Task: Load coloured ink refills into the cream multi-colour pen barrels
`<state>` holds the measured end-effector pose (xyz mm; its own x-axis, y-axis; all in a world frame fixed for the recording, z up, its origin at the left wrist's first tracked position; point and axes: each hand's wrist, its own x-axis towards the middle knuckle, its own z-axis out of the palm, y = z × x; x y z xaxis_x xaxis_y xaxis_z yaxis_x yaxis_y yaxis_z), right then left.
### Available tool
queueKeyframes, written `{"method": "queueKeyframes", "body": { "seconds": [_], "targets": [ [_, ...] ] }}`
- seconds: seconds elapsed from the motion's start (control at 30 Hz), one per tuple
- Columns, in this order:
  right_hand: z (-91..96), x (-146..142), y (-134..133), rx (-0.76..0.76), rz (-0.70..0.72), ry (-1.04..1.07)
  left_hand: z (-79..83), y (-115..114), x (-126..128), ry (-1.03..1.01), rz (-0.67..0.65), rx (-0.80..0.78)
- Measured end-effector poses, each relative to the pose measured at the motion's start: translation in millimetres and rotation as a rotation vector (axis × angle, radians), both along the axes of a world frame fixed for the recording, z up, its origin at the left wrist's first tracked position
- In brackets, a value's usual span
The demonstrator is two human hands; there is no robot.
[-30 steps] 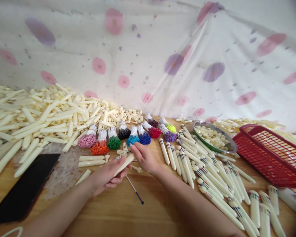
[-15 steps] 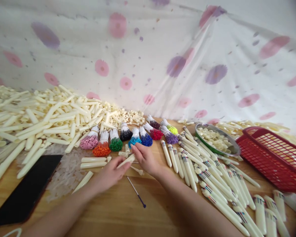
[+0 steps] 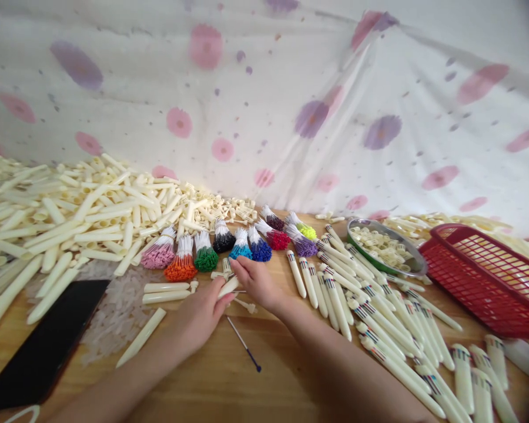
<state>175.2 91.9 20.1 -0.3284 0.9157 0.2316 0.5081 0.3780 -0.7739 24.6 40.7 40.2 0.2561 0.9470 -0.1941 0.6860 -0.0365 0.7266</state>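
Note:
My left hand (image 3: 199,317) is closed round a cream pen barrel (image 3: 228,287) that points up and right toward my right hand. My right hand (image 3: 254,280) rests just in front of the blue refill bundle (image 3: 240,248), its fingers pinched near the small cream parts (image 3: 223,274) there; what the pinch holds is too small to name. A row of coloured refill bundles (image 3: 183,261) stands behind both hands. One loose blue-tipped refill (image 3: 245,345) lies on the wooden table (image 3: 229,382) below my hands.
A large heap of cream barrels (image 3: 70,205) fills the left. Assembled multicolour pens (image 3: 379,329) lie in rows at the right. A metal bowl of small parts (image 3: 385,247) and a red basket (image 3: 489,276) stand at the right. A black phone (image 3: 44,341) lies at the left front.
My left hand has moved forward with the barrel toward the refill bundles. My right hand has crept slightly further toward the blue bundle. The view has shifted a little.

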Motion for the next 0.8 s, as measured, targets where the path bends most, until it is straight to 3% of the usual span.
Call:
{"method": "queueKeyframes", "body": {
  "seconds": [0.07, 0.13, 0.2, 0.37, 0.47, 0.53, 0.67, 0.8],
  "targets": [
    [7.2, 4, -8, 0.044, 0.047, 0.036, 6.5, 3, -9, -0.105, -0.09, -0.14],
    [11.7, 5, -13, 0.073, 0.076, 0.062, 10.9, 5, -14, -0.296, -0.183, -0.406],
    [11.9, 3, -13, 0.086, 0.07, 0.075, 11.6, 6, -14, -0.392, -0.168, -0.492],
    [5.0, -5, -4, 0.073, -0.012, 0.071, 4.5, 1, -1, -0.375, 0.019, -0.265],
    [10.7, -1, -2, 0.075, 0.064, 0.058, 3.1, -2, 1, -0.401, 0.061, -0.213],
    [19.5, 6, -4, 0.087, 0.174, 0.047, 4.9, -2, -3, -0.538, -0.007, -0.373],
    [36.7, 14, -13, 0.131, 0.328, 0.034, 12.8, -1, -11, -0.82, -0.227, -0.836],
    [40.5, 10, -20, 0.204, 0.384, -0.009, 16.0, -3, -8, -0.862, -0.279, -0.905]
  ]
}}
